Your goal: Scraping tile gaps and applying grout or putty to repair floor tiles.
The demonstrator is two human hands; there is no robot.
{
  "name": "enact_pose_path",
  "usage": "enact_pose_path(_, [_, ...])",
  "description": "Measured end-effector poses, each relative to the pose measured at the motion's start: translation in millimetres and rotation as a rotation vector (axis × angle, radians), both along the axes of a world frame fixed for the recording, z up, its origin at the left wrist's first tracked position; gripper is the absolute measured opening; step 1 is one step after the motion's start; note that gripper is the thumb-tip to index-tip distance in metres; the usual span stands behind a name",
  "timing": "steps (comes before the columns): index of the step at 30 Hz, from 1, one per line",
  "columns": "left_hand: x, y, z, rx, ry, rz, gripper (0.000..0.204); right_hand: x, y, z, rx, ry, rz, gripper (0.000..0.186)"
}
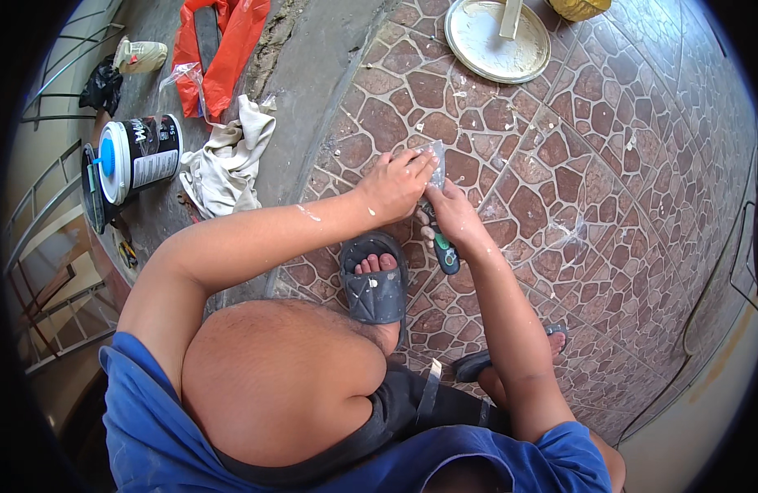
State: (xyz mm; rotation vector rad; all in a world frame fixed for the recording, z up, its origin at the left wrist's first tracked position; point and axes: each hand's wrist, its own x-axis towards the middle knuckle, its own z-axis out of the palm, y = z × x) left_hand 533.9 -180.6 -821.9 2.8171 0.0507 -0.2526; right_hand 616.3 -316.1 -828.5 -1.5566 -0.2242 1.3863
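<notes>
Putty knife held in two hands; work judged under way

The stone-patterned floor (609, 271) spans most of the view, marked with pale flecks. At its left edge, on grey concrete, are a red bag (249, 57), a crumpled white cloth (231, 160) and a tub (153, 152) with a black label. Further up the floor sits a round lid (450, 34) bearing off-white paste (490, 51).

Progress: paste is out on the lid, and a flat stick (511, 18) rests in it. The amount finished and the amount remaining cannot be established.

Pose: both forearms converge ahead of the sandalled foot (375, 264). The right hand (454, 215) is closed round the handle of the putty knife (447, 258). The left hand (402, 182) lies across the blade, fingers extended; whether it pinches from beneath cannot be told. The knife is between the hands, blade pointing away from the body. Smallest noted: white smears on the left fingers.
</notes>
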Motion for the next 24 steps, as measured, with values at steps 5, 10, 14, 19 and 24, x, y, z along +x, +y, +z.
enact_pose_path(5, [-6,21,-5,-0.004,-0.066,0.025,0.059,-2,23,-4,-0.109,0.105,0.048,0.032])
enact_pose_path(10, [-13,18,-11,-0.028,-0.076,0.046,0.058,-1,28,2,-0.150,0.148,0.051,0.034])
enact_pose_path(14, [1,24,-5,-0.024,-0.073,0.062,0.064,12,34,6,-0.150,0.267,0.046,0.035])
enact_pose_path(19, [-5,16,-10,-0.079,-0.082,0.076,0.065,0,25,2,-0.048,0.045,-0.024,0.031])
enact_pose_path(24, [6,31,-9,0.015,-0.098,0.055,0.057,13,37,4,-0.157,0.256,0.002,0.034])
